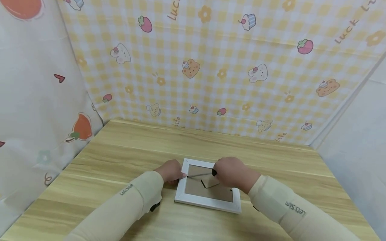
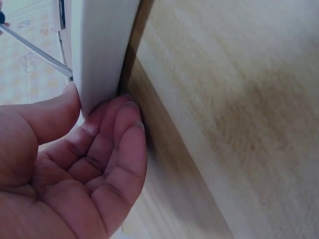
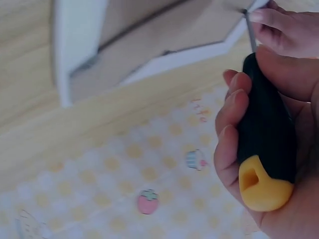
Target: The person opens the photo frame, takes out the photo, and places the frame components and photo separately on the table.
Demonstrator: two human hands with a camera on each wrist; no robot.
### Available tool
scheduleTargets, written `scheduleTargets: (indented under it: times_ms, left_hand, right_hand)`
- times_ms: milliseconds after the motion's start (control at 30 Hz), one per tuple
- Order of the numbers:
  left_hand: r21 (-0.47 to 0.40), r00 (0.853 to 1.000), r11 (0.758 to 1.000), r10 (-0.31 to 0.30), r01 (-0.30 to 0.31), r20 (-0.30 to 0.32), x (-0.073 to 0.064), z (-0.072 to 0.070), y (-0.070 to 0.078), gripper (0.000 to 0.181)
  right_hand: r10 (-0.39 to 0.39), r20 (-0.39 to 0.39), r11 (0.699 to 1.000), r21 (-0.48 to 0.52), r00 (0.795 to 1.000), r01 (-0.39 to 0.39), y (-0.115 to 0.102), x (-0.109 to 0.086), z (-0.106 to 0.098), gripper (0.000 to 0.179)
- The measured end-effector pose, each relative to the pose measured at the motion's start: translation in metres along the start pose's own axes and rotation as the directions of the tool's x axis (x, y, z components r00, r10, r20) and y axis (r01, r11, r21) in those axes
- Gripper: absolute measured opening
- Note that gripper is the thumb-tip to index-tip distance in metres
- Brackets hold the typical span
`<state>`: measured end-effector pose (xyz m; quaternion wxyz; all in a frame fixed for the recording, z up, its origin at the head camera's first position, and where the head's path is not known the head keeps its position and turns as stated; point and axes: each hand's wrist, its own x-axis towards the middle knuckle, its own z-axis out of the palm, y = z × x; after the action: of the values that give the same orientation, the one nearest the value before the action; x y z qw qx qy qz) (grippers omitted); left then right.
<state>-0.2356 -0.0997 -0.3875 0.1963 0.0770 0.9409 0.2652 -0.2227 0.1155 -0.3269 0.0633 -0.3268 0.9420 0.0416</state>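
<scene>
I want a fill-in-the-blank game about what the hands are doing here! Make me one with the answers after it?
1. The right hand grips a screwdriver whose dark handle has a ____ end.
2. The picture frame has a ____ border around its brown back panel.
3. The left hand pinches the frame's edge, nearer the screwdriver's tip than its ____.
4. The table looks as if it is made of ____.

Missing words: yellow; white; handle; wood.

R-wrist view | right hand (image 3: 302, 119) grips dark screwdriver (image 3: 269, 127), yellow butt end (image 3: 266, 194) | thin shaft (image 3: 250, 32), tip at brown backing (image 3: 194, 30) near white frame (image 3: 79, 30) edge | left hand (image 3: 286, 31) at same edge | wood tabletop (image 3: 25, 114), yellow-white checked cloth (image 3: 119, 172)
</scene>
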Motion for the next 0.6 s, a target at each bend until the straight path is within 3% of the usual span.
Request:
scheduleTargets:
  times_ms: [167,433,500,600]
  left_hand:
    - [-0.022,0.999,0.999,-0.032,0.032,0.010,-0.002,-0.002,0.002,0.030]
    - [-0.031,0.998,0.998,-0.055,0.055,0.011,0.001,-0.001,0.000,0.031]
    - [-0.031,0.999,0.998,-0.049,0.050,0.013,0.002,0.000,-0.001,0.032]
    - [-0.064,1.000,0.998,-0.028,0.029,0.014,0.001,0.000,-0.002,0.032]
  right_hand:
    - [-0.060,-0.024,0.988,-0.146,0.998,0.056,-0.014,0.005,-0.017,0.046]
    - [-0.074,0.071,0.945,-0.313,0.995,0.093,-0.050,0.021,-0.046,0.032]
    - [-0.092,0.080,0.923,-0.368,0.993,0.115,-0.061,0.025,-0.052,0.031]
    - [-0.133,0.079,0.863,-0.482,0.988,0.154,-0.077,0.032,-0.056,0.033]
